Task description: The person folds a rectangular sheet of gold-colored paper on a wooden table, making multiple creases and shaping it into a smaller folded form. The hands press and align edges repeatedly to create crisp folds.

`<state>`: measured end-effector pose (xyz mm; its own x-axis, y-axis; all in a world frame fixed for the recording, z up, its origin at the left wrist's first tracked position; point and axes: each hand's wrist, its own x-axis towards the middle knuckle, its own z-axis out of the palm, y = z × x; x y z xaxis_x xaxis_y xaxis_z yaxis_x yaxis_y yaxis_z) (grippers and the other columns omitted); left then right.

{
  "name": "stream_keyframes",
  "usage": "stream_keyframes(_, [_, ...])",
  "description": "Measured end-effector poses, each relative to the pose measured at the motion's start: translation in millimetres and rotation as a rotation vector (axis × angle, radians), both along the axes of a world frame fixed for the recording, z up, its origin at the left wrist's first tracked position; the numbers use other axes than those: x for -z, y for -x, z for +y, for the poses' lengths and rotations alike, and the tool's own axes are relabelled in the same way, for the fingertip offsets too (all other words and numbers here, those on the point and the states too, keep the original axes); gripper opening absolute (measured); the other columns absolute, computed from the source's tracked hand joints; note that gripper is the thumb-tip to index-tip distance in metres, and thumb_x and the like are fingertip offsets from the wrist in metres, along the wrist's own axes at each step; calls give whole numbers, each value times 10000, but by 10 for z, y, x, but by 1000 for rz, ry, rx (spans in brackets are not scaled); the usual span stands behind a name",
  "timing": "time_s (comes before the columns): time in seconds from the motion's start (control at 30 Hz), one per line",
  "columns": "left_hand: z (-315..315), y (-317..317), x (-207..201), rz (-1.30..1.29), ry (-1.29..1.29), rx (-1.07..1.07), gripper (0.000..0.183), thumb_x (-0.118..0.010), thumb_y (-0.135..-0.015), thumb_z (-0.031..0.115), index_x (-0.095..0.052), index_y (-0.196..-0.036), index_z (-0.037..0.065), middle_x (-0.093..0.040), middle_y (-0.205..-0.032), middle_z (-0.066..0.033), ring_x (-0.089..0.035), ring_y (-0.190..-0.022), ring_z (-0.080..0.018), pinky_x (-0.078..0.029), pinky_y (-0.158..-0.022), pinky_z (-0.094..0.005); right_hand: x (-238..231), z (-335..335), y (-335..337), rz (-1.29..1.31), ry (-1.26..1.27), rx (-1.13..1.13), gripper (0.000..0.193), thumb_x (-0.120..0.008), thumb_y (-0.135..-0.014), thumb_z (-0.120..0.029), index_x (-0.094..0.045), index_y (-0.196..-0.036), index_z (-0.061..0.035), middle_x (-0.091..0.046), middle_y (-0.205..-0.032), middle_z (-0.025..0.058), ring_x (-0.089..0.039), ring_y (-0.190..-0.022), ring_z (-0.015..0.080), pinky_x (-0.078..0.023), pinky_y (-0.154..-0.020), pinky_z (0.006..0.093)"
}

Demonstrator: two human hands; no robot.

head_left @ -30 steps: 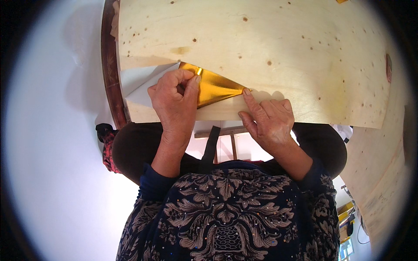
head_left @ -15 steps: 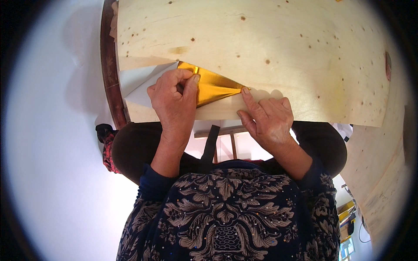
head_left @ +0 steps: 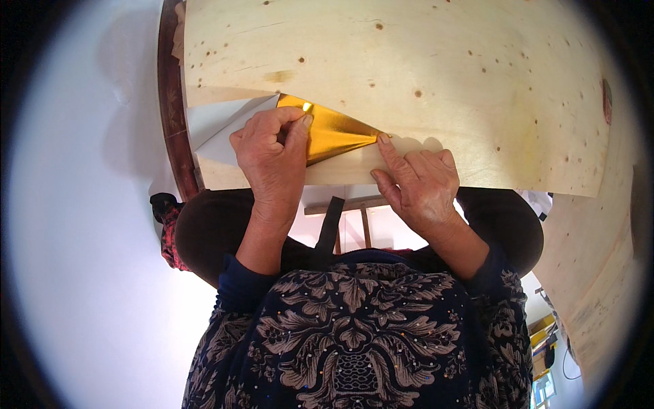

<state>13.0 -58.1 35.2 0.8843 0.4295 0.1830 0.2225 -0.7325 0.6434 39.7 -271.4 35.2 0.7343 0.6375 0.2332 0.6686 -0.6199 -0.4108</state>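
Left of centre in the frame, the white end of a folded white-and-gold sheet [head_left: 231, 129] lies on the pale wooden counter [head_left: 443, 54]. The left hand [head_left: 272, 153] covers its middle, fingers curled, thumb against forefinger at the gold face; whether they pinch the sheet I cannot tell. Right of that, the gold narrows to a point at mid-frame, where the right hand [head_left: 422, 180], loosely spread, presses one fingertip. It looks light, thin, slick and easily creased, best held by its folded edges.
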Motion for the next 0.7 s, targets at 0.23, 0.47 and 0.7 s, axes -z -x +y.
stream_keyframes(0.23, [-9, 2, 9, 0, 2, -19, 139, -779, -763, 57, -676, -845, 102, -613, -721, 10, -582, -673, -159, -362, -811, -323, 2, -5, -1, -11, -3, -6, 606, -813, -699, -185, -645, -1270, -75, -482, -645, -3, -471, -564, 169, -333, -595, 345])
stream_keyframes(0.47, [-2, -12, 23, -34, -66, 18, 139, -777, -761, 66, -679, -846, 115, -627, -742, 5, -593, -703, -184, -374, -790, -344, -2, 2, 0, -14, 1, -3, 575, -808, -712, -181, -650, -1255, -74, -485, -647, 1, -474, -565, 171, -332, -595, 345])
stream_keyframes(0.7, [15, -10, 12, -46, -375, 116, 145, -779, -734, 96, -713, -858, 132, -644, -813, 5, -582, -794, -199, -361, -786, -364, 11, -4, 6, -18, -41, 6, 533, -803, -716, -181, -667, -1220, -75, -487, -646, 2, -483, -569, 181, -331, -591, 348])
